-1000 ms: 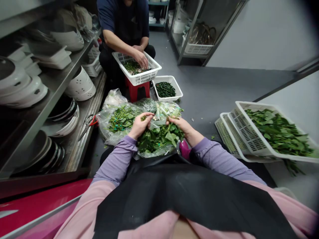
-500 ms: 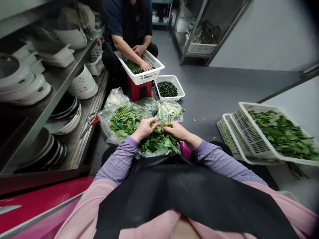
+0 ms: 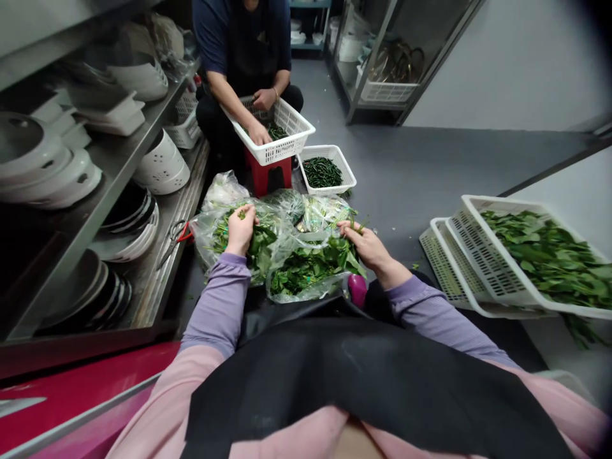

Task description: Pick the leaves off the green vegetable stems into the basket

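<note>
My left hand (image 3: 241, 228) is closed around some leafy greens, with a bit of green showing at its fingers. It is over a clear bag of leafy greens (image 3: 262, 252) on the left. My right hand (image 3: 367, 247) pinches a few green stems and leaves (image 3: 351, 228) at the right. Between and below my hands lies an opened clear plastic bag of leafy greens (image 3: 306, 271). Just beyond it sits another clear bag with pale green vegetables (image 3: 325, 211).
A co-worker (image 3: 241, 57) reaches into a white basket (image 3: 287, 148) on a red stool (image 3: 268, 175). A smaller basket (image 3: 351, 172) holds green chilies. Stacked baskets of leaves (image 3: 502, 274) stand at right. Red-handled scissors (image 3: 179, 236) lie on the dish shelf (image 3: 148, 287) at left.
My hands have moved apart: the left to the left and up over the left bag, the right to the right with stems. The co-worker's reaching hand has shifted left in the basket.
</note>
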`<state>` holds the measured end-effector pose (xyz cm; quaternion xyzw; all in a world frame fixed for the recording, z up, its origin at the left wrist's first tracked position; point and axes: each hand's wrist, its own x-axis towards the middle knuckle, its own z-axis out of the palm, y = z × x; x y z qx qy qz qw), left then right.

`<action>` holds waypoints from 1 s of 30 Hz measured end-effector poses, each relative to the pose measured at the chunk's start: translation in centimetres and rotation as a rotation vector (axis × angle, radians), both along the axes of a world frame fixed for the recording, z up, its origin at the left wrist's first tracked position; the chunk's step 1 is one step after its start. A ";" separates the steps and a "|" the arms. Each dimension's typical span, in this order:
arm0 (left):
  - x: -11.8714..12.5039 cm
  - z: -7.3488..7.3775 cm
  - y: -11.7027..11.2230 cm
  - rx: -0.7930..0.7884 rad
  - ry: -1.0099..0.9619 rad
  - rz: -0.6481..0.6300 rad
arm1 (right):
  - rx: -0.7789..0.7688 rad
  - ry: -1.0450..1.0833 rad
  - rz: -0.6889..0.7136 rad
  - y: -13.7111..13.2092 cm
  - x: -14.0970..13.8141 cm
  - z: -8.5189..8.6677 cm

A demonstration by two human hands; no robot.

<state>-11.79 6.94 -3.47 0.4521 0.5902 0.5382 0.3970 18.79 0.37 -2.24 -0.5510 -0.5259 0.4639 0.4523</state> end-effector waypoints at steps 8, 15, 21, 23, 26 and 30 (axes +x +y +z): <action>4.7 2.3 -3.7 -0.047 -0.710 -0.600 | -0.017 -0.031 0.237 -2.1 -4.8 0.6; 7.3 1.8 -4.8 -0.063 -0.755 -0.627 | 0.074 -0.181 0.206 -1.9 -8.6 0.7; 7.8 1.3 -5.0 -0.112 -0.706 -0.728 | 0.071 -0.172 0.153 -2.3 -8.9 -0.5; 8.0 0.9 -5.0 -0.171 -0.692 -0.715 | 0.022 -0.123 0.082 -2.4 -8.8 -0.9; 8.3 0.3 -4.9 -0.253 -0.683 -0.685 | -0.101 0.074 -0.014 -2.4 -8.7 -1.6; 8.7 0.0 -4.8 -0.307 -0.636 -0.698 | -0.337 0.481 -0.075 -2.2 -8.1 -2.3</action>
